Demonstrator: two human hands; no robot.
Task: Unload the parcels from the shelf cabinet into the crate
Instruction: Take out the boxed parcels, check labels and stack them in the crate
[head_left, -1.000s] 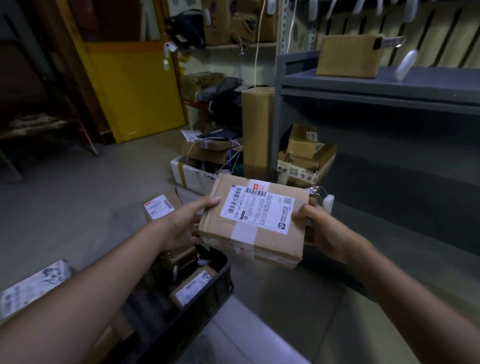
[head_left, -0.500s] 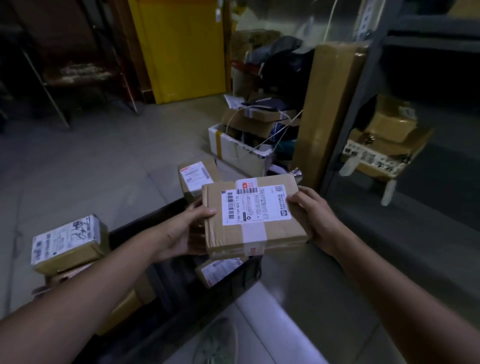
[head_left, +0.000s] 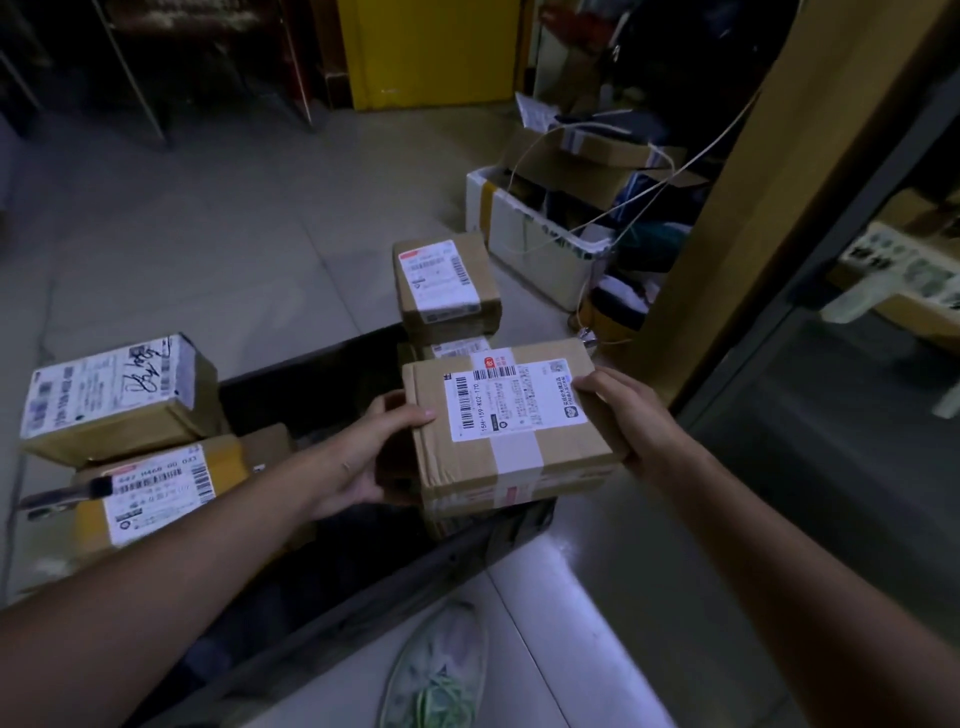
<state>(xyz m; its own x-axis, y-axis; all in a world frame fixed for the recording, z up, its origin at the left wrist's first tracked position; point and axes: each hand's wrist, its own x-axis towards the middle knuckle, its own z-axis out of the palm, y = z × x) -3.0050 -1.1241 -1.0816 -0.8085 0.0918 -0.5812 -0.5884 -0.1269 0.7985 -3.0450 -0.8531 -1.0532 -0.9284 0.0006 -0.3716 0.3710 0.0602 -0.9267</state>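
Flat brown cardboard parcel with white barcode label (head_left: 509, 426) is level, label up, above the right end of the black plastic crate (head_left: 311, 374). Left hand (head_left: 374, 452) and right hand (head_left: 623, 415) grasp opposite edges. Judged: the two-sided hold steadies it for a flat set-down.

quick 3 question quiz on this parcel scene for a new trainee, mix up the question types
1. True or false: the left hand and the right hand both grip the parcel.
2. Where is that parcel? A) held over the black crate B) lying on a shelf C) flat on the floor
3. Fill in: the parcel's printed label faces ___.

Key: 1 true; 2 A; 3 up
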